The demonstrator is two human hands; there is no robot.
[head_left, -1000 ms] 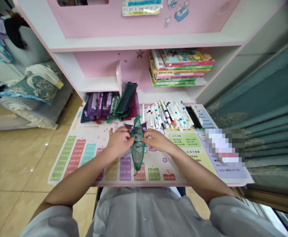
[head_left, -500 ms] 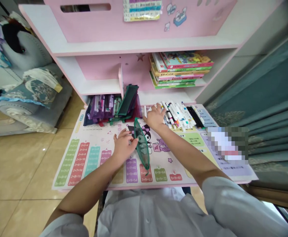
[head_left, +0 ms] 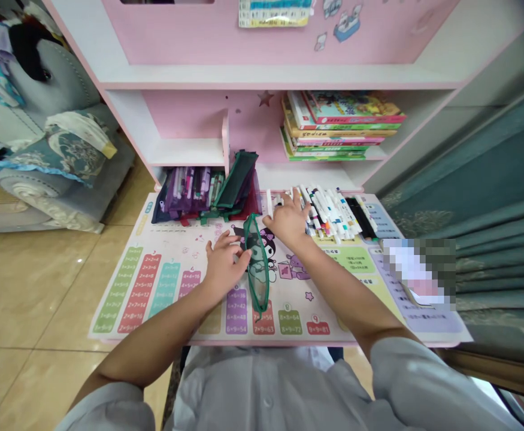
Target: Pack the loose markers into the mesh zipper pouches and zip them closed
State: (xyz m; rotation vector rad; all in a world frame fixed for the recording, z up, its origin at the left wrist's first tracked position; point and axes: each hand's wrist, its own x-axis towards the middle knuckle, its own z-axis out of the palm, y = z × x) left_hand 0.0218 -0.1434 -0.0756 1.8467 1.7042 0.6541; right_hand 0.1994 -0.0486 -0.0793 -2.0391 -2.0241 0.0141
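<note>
A green mesh pouch [head_left: 257, 263] lies lengthwise on the printed desk mat [head_left: 185, 239], its zipped opening spread apart. The thumb of my left hand [head_left: 226, 261] touches the pouch's left edge, the other fingers spread over the mat. Beyond the pouch, my right hand [head_left: 288, 220] rests with fingers apart on the left end of a row of white markers [head_left: 331, 209]; whether a marker is under its fingertips is hidden. One white marker [head_left: 269, 203] stands apart, just left of that hand. Black markers [head_left: 361, 218] lie at the row's right end.
Filled purple mesh pouches [head_left: 183, 194] and a dark green pouch [head_left: 238, 182] are piled at the back left. Stacked books [head_left: 342, 129] sit on the shelf [head_left: 262, 78]. A blurred-out item [head_left: 417, 272] lies at the desk's right edge.
The view has shifted slightly. The green pouch's opening has spread wider near my left thumb. My right hand stays over the left end of the markers.
</note>
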